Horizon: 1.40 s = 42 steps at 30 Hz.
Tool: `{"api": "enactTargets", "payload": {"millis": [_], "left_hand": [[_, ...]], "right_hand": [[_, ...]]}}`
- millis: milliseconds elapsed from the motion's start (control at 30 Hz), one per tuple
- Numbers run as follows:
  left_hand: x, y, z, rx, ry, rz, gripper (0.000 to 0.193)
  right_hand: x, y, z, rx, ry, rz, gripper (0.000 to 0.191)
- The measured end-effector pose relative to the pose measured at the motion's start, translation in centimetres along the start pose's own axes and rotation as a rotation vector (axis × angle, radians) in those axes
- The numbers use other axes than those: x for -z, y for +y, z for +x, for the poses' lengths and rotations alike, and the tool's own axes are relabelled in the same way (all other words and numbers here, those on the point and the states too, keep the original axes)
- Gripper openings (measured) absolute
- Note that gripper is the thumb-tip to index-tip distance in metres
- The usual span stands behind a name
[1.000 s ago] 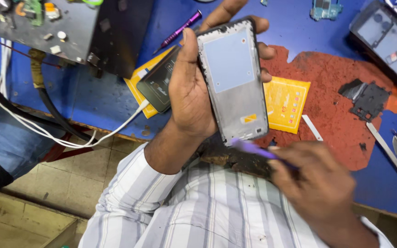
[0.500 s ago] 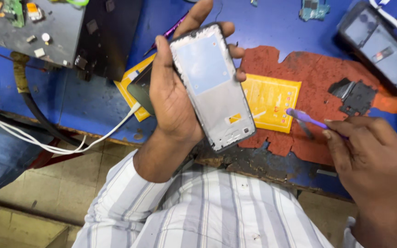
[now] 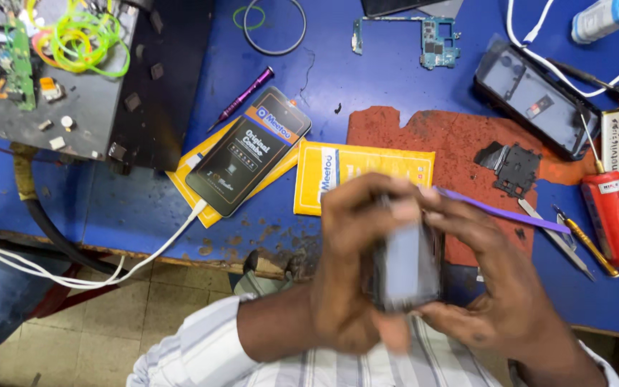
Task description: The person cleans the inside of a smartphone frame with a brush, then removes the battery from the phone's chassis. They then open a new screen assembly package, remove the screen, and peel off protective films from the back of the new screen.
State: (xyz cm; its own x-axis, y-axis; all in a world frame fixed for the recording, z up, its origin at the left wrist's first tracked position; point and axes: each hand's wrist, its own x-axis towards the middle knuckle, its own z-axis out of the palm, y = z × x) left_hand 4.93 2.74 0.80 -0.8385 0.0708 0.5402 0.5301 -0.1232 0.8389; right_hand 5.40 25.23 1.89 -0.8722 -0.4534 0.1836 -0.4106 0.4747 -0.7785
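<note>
Phone frame (image 3: 411,261) blurred by motion, seen as a dark rectangular body with a pale grey-blue inner face, held low in the view, over the near edge of the blue tabletop (image 3: 395,93) and close to the striped shirt. Left hand (image 3: 356,272) wrapped around its left side, fingers curled over the top edge. Right hand (image 3: 496,287) closed on its right side, also pinching a thin purple pry tool (image 3: 503,213) that slants up and to the right across the worn red mat (image 3: 460,143). Finer detail of the frame lost to blur.

Half a second ago: frame raised upright in the left hand alone, well above the tabletop, right hand apart at the lower right with the purple tool. Now lowered and gripped from both sides. Yellow packet (image 3: 363,175) and boxed phone (image 3: 248,150) on the tabletop, formerly partly covered, now in plain view.
</note>
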Motion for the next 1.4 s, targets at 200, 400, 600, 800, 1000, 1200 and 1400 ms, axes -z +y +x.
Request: {"api": "enactTargets", "payload": {"millis": [200, 400, 600, 800, 1000, 1200, 1400], "left_hand": [[1.6, 0.7, -1.3, -0.053, -0.108, -0.330, 0.051], [6.4, 0.2, -2.1, -0.057, -0.096, 0.045, 0.052], [6.6, -2.5, 1.4, 0.259, -0.494, 0.872, 0.061], [4.6, -3.3, 4.1, 0.034, -0.589, 0.889, 0.093], [4.5, -2.2, 4.0, 0.068, -0.638, 0.882, 0.081], [1.9, -2.3, 3.5, 0.038, -0.680, 0.808, 0.074], [3.8, -2.3, 3.0, -0.033, -0.417, 0.816, 0.055]], "right_hand": [[0.3, -1.6, -0.5, 0.089, 0.017, 0.118, 0.080], [2.0, -0.3, 0.1, 0.009, 0.015, 0.131, 0.084], [2.6, 3.0, 2.0, -0.228, 0.179, 1.418, 0.069], [2.1, 5.4, 0.7, -0.454, 0.198, 1.292, 0.050], [3.1, 7.2, 0.6, -0.617, 0.323, 1.108, 0.039], [6.3, 6.9, 1.5, -0.469, 0.454, 0.871, 0.042], [5.3, 5.5, 2.4, -0.555, 0.152, 0.633, 0.043]]}}
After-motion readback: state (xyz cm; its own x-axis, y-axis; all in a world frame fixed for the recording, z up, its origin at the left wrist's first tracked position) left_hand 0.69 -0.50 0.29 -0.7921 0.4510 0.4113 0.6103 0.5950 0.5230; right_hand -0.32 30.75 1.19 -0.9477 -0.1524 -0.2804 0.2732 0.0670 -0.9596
